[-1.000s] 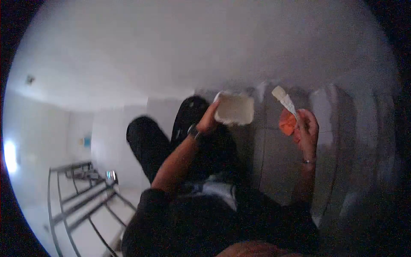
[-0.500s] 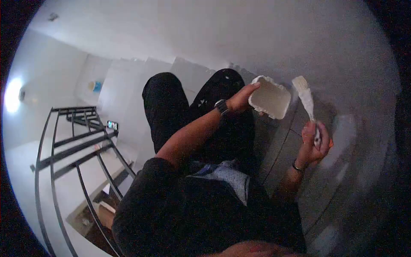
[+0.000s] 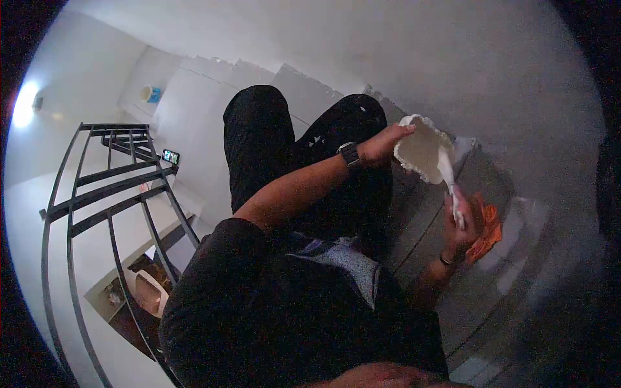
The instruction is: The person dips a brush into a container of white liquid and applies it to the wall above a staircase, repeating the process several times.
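My left hand (image 3: 381, 146) is closed on the rim of a small white tub (image 3: 403, 159), crusted with whitish paint and tipped so its inside shows. In my right hand (image 3: 460, 226) is a paintbrush (image 3: 446, 167) coated in white, gripped by its handle. The brush overlaps the tub's right edge; whether it touches cannot be made out. Its bristles show dimly just beyond that edge. An orange cloth (image 3: 486, 234) is bunched against the right hand, partly hidden behind it.
Grey tiled steps (image 3: 420, 233) with white smears lie below my hands, beside a pale wall (image 3: 491, 71). A black metal railing (image 3: 119, 184) runs along the left, with a lit phone (image 3: 171, 156) near it. A bucket (image 3: 151, 94) stands farther off.
The paintbrush has come left from apart from the tub to its right edge. The tub appears slightly farther right, and more of the orange cloth shows. My view has shifted a little.
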`<state>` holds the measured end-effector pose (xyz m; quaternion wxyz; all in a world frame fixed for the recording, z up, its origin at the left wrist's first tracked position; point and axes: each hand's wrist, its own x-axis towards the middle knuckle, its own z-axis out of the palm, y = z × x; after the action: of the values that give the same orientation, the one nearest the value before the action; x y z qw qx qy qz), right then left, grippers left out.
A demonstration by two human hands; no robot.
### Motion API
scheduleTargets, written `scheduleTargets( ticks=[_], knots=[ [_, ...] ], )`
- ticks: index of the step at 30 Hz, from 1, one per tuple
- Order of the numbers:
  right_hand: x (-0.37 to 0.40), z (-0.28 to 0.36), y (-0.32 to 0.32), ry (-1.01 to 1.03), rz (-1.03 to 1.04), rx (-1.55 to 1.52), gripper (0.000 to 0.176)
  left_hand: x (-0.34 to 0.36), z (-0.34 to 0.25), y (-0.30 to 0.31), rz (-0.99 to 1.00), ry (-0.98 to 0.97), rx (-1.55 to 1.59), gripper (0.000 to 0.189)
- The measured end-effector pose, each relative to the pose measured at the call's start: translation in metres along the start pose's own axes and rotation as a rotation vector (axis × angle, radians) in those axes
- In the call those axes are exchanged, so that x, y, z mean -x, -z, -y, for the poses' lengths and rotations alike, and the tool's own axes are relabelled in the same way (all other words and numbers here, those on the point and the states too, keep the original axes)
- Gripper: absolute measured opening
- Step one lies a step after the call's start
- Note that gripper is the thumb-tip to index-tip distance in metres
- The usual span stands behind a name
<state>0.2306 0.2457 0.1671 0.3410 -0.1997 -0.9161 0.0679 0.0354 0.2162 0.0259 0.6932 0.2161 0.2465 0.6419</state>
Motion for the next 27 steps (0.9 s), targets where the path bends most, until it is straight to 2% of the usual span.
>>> scheduleTargets(
  ticks=[2, 5, 6, 8, 11, 15, 17, 18, 20, 21, 24, 25, 27],
  knots=[
    [-0.003, -0.006, 0.006, -0.127, 0.35, -0.005, 0.021, -0.008, 0.009, 0.008, 0.016, -0.121, -0.04, 0.053],
    [-0.008, 0.003, 0.009, -0.146, 0.415, 0.115, 0.024, -0.003, 0.003, -0.001, -0.015, -0.08, 0.033, 0.051],
    [-0.013, 0.008, 0.008, -0.147, 0.415, 0.117, 0.024, -0.002, 0.002, -0.001, -0.013, -0.08, 0.033, 0.051],
    [-0.024, 0.015, 0.002, -0.219, 0.358, -0.106, 0.025, 0.001, -0.001, -0.001, 0.001, -0.059, 0.003, 0.051],
    [-0.023, 0.007, -0.006, -0.136, 0.351, 0.0, 0.023, 0.005, -0.006, -0.002, 0.03, -0.059, -0.039, 0.051],
    [-0.02, -0.005, -0.011, -0.158, 0.417, -0.039, 0.02, -0.004, 0.002, 0.002, 0.008, -0.028, -0.04, 0.05],
    [-0.015, -0.008, -0.014, -0.237, 0.298, -0.265, 0.017, -0.003, 0.0, -0.001, -0.009, -0.033, -0.008, 0.048],
    [-0.015, -0.009, -0.014, -0.238, 0.296, -0.267, 0.017, -0.003, 0.0, 0.0, -0.01, -0.031, -0.011, 0.048],
    [-0.015, -0.009, -0.012, -0.138, 0.326, 0.039, 0.017, -0.004, 0.002, 0.0, 0.001, -0.037, -0.063, 0.048],
    [-0.007, -0.015, -0.013, -0.142, 0.324, 0.042, 0.017, -0.003, 0.0, -0.003, 0.005, -0.033, -0.063, 0.048],
    [-0.003, -0.018, -0.015, -0.357, 0.326, -0.247, 0.014, -0.002, -0.005, -0.002, 0.091, -0.113, -0.091, 0.048],
    [-0.01, -0.012, -0.012, -0.199, 0.232, -0.191, 0.014, -0.005, 0.002, 0.004, 0.061, -0.101, -0.103, 0.048],
    [-0.009, -0.011, -0.014, -0.045, 0.126, -0.128, 0.014, -0.005, 0.001, 0.004, 0.041, -0.084, -0.123, 0.047]
  ],
)
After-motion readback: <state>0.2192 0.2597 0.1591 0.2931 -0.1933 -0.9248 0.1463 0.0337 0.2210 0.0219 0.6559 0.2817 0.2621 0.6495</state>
